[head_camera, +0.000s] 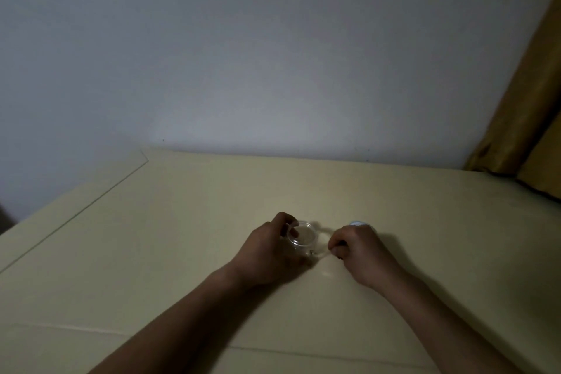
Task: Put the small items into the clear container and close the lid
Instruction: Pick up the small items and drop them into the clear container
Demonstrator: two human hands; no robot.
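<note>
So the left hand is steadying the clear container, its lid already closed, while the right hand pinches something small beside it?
Not quite: the head view shows the clear container open at the top, no lid on it. The rest holds: the left hand steadies it while the right hand pinches something small beside it.

Dim light, so fine detail is lost. The near side of the clear container (302, 235) is covered by the left hand (273, 249); contents cannot be made out, only a faint brownish tint. A tiny dark item (311, 251) by its base is too small to identify. Whatever is pinched in the right hand (359, 249) is hidden by curled fingers (335, 244). A pale round object (358, 224) behind that hand is mostly covered, poss. the lid, cannot be told. Both forearms are cut off at the bottom edge. A yellow curtain (528, 106) is cut off at the right edge.
</note>
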